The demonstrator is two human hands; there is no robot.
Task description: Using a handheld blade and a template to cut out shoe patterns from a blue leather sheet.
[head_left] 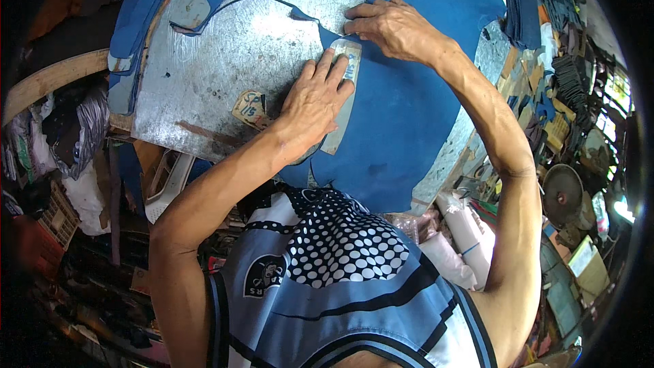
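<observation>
Left hand (315, 100) — on strip (345, 113) (pale)

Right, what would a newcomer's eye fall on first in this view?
Probably the big blue sheet spread over the right part of the shiny metal tabletop. Next, the left hand on a pale narrow strip along the sheet's left side, and the right hand farther up, at the sheet's edge.

The left hand (315, 99) lies over a long pale template (345, 125) on blue sheet material (409, 112). Beyond it and rightward, the right hand (392, 27) rests bent-fingered at that sheet. Left of the left hand, a small tan piece (248, 108) lies on a metal tabletop (204, 71).
</observation>
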